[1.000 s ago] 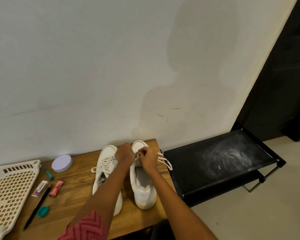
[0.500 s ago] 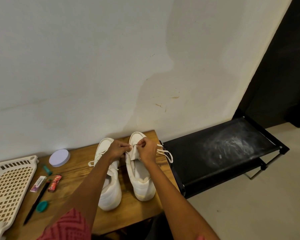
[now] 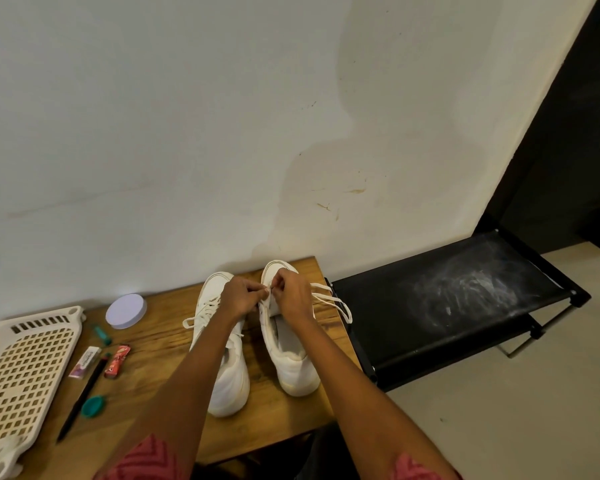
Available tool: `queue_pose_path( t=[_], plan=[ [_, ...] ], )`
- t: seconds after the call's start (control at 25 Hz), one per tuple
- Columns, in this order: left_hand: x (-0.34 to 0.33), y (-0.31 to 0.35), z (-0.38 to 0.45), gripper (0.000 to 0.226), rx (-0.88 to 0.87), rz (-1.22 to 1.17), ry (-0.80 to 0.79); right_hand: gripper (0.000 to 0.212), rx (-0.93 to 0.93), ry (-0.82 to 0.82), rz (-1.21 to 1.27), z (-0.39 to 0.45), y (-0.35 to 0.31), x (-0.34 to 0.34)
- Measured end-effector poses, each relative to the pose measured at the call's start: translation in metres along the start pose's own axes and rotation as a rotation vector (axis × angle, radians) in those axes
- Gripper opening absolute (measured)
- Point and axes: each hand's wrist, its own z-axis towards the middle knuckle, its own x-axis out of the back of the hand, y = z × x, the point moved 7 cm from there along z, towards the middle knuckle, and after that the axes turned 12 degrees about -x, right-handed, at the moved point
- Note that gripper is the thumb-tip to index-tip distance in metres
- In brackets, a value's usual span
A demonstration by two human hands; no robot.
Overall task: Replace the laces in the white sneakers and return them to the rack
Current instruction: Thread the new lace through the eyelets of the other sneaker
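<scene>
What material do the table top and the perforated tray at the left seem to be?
Table top: apparently wood with a satin varnish; brown grain streaks show. Perforated tray: probably moulded plastic, matte cream; regular diamond holes and rounded corners suggest it.

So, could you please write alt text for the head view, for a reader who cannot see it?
A person's left hand and right hand pinch a white lace over the right-side white sneaker, beside its laced mate on a wooden table. A dusty black fabric shoe rack stands to the right.
</scene>
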Motion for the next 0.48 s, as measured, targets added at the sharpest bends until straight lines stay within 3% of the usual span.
queue_pose_path(
  t=[0.16,0.32,0.48],
  plan=[
    [0.001,0.007,-0.007,0.015,-0.034,0.017,0.078,0.011,-0.107,0.027,0.167,0.001,0.011,0.007],
    [0.0,-0.004,-0.013,0.019,0.086,-0.217,0.127,0.032,-0.194,-0.017,0.325,0.001,0.019,0.008],
    [-0.006,-0.012,-0.012,0.028,0.138,-0.304,0.049,0.036,-0.313,-0.03,0.372,0.004,0.025,0.002]
  ],
)
